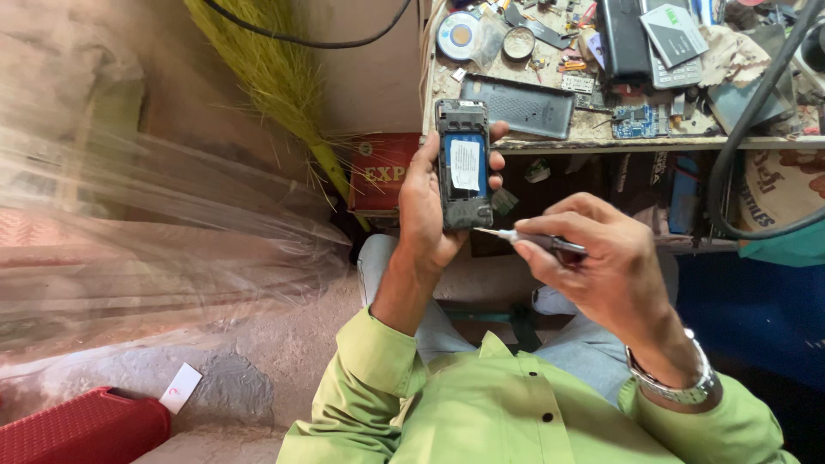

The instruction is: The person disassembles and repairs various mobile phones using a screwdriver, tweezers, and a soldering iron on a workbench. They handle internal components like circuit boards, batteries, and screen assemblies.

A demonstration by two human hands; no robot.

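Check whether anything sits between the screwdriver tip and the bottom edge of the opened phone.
Nothing visible does. The screwdriver in the right hand points its tip at the lower right corner of the phone, held upright by the left hand, whose fingers wrap the right edge higher up.

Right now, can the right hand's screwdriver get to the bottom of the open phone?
Probably yes. The right hand holds the screwdriver with its tip right at the lower corner of the open phone, which the left hand grips. Nothing lies between them.
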